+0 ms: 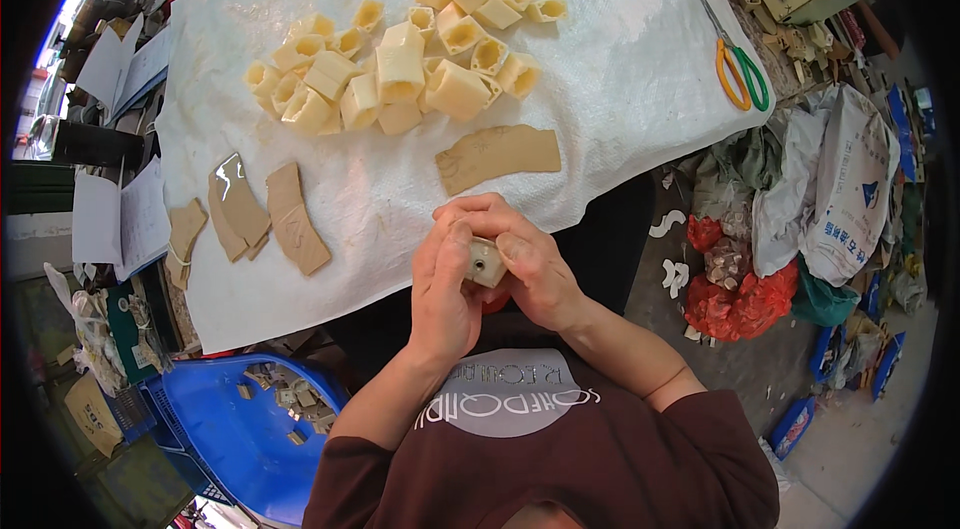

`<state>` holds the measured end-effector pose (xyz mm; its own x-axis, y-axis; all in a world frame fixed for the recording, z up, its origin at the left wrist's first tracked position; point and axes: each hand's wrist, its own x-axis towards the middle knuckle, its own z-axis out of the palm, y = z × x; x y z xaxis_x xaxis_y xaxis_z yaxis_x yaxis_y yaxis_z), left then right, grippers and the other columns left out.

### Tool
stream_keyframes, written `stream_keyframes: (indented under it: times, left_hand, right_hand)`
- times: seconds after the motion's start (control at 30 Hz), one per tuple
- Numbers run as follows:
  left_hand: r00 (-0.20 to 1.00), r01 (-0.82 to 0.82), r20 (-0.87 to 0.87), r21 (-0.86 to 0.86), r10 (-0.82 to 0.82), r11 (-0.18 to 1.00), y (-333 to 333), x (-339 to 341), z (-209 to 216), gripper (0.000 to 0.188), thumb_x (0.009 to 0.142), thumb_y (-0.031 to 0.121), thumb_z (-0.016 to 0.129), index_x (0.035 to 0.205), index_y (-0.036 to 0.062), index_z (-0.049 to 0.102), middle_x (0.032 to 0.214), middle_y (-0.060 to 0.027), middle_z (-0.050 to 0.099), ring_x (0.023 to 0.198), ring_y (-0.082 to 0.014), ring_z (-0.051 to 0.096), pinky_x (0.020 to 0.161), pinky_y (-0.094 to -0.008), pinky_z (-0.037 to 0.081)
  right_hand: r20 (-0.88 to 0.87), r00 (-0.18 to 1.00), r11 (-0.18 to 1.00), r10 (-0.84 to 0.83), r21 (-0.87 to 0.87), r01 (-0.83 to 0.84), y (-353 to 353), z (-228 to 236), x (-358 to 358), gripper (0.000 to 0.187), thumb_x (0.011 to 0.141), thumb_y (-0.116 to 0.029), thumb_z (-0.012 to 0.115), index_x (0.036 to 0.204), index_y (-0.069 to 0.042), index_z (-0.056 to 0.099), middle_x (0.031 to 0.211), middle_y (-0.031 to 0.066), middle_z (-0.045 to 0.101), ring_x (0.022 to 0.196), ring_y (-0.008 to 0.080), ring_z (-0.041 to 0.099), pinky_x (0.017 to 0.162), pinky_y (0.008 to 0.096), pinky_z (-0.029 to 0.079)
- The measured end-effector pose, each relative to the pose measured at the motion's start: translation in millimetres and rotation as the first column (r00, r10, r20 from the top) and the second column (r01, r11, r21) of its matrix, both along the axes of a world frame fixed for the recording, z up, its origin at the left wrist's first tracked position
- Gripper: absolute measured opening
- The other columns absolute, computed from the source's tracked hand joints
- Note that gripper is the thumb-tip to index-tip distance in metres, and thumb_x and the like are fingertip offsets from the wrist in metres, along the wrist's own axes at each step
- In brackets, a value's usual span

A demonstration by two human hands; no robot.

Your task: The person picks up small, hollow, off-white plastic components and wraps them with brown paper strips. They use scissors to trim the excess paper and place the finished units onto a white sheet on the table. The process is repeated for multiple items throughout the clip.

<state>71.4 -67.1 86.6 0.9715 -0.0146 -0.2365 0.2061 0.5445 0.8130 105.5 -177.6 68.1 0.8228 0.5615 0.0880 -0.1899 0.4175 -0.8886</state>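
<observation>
Close to my body, at the near edge of the covered table, my left hand point(440, 291) and my right hand point(541, 274) are closed together round a small pale block point(488, 271). A dark round hole shows in the block's face, and its far side is hidden by my fingers. A bit of red shows just below it between my hands; I cannot make out what it is. Just beyond my fingertips lies a curved brown cardboard-like piece point(500, 157). Farther off is a heap of hollow, cream-coloured angular pieces point(400, 64).
A white woven sheet point(620, 79) covers the table. More curved brown pieces point(297, 219) lie at left. Scissors point(738, 69) with orange and green handles rest at right. A blue basin point(215, 429) holding small blocks stands lower left; bags point(845, 189) sit on the right.
</observation>
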Motion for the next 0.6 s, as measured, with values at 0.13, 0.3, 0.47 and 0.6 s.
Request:
stream_keyframes:
  times: [0.13, 0.3, 0.47, 0.6]
  left_hand:
    - [0.998, -0.068, -0.012, -0.013, 0.068, 0.998, -5, -1, 0, 0.035, 0.091, 0.039, 0.038, 0.109, 0.0098, 0.045, 0.089, -0.0022, 0.050, 0.076, -0.0103, 0.051, 0.054, -0.0229, 0.041]
    - [0.995, 0.048, -0.068, -0.335, -0.075, 0.941, 4, 2, 5, 0.037, 0.093, 0.039, 0.033, 0.114, 0.0090, 0.042, 0.089, -0.0030, 0.050, 0.072, -0.0112, 0.049, 0.054, -0.0246, 0.041]
    - [0.988, -0.131, -0.102, -0.142, 0.117, 0.981, -6, -4, 11, 0.036, 0.094, 0.034, 0.031, 0.117, 0.0077, 0.039, 0.085, -0.0036, 0.049, 0.064, -0.0108, 0.046, 0.052, -0.0236, 0.037]
    - [0.998, 0.004, 0.060, -0.319, 0.016, 0.948, 17, -8, 10, 0.029, 0.093, 0.023, 0.034, 0.115, 0.0051, 0.040, 0.088, -0.0043, 0.048, 0.066, -0.0092, 0.046, 0.058, -0.0216, 0.039]
  right_hand:
    - [0.131, 0.990, 0.995, -0.046, -0.080, 0.057, 2, 3, 3, 0.038, 0.092, -0.028, 0.034, 0.116, -0.002, 0.049, 0.116, 0.0092, 0.045, 0.101, 0.0159, 0.047, 0.085, 0.0280, 0.041]
    - [-0.039, 0.999, 0.994, -0.017, -0.107, 0.012, -5, 6, 7, 0.040, 0.093, -0.030, 0.033, 0.114, 0.000, 0.050, 0.112, 0.0081, 0.048, 0.098, 0.0163, 0.048, 0.085, 0.0275, 0.039]
    - [0.345, 0.935, 0.971, -0.089, -0.177, 0.158, 6, 7, 7, 0.041, 0.094, -0.030, 0.032, 0.113, 0.000, 0.051, 0.114, 0.0109, 0.048, 0.101, 0.0181, 0.048, 0.086, 0.0287, 0.038]
    - [0.139, 0.990, 0.990, 0.029, -0.140, -0.009, 13, 16, 14, 0.027, 0.092, -0.020, 0.041, 0.108, -0.002, 0.054, 0.115, 0.0131, 0.051, 0.101, 0.0201, 0.049, 0.085, 0.0297, 0.039]
